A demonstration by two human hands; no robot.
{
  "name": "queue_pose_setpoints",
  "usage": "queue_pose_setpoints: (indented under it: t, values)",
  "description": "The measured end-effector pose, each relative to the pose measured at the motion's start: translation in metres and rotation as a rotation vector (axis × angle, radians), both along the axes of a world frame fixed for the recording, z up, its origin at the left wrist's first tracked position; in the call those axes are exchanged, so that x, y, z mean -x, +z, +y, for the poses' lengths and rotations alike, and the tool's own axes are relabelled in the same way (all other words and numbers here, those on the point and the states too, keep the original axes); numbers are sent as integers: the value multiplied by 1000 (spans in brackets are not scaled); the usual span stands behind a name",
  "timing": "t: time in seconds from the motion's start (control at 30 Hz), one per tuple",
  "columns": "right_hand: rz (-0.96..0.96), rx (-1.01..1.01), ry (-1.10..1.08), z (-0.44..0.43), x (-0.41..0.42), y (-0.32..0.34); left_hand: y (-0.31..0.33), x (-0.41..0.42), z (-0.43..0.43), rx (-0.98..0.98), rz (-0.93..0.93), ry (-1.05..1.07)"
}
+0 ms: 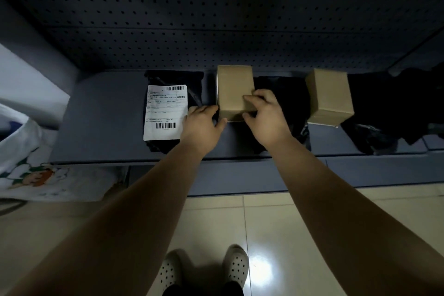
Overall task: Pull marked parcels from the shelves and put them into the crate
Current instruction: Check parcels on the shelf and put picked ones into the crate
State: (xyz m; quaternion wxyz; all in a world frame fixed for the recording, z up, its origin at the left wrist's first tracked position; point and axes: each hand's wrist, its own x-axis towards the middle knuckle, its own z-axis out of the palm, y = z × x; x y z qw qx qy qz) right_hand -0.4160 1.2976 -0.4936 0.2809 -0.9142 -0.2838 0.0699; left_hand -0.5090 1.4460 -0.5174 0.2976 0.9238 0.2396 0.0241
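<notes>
A small brown cardboard box point(234, 89) stands on the dark grey shelf point(103, 127). My left hand point(203, 127) grips its left side, thumb at the front lower corner. My right hand point(265, 115) holds its right side, fingers curled over the top face. Left of the box lies a black bag parcel with a white barcode label point(165, 112). A second brown box point(330, 97) stands farther right. Black bag parcels point(286, 98) lie between and beyond the boxes. No crate is in view.
A perforated dark back panel point(216, 19) rises behind the shelf. A white printed bag point(31, 170) sits at the lower left. Glossy beige floor tiles point(276, 235) and my two white clogs point(236, 267) are below.
</notes>
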Motion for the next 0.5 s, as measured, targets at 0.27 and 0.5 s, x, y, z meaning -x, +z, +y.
queue_pose_setpoints:
  t: [0.27,0.5]
  values:
    - [371,-309,-258,5,24,-3,23,26,4,10,-271,-1]
    - [437,-402,-367,5,28,13,34,32,-8,165,-408,-38]
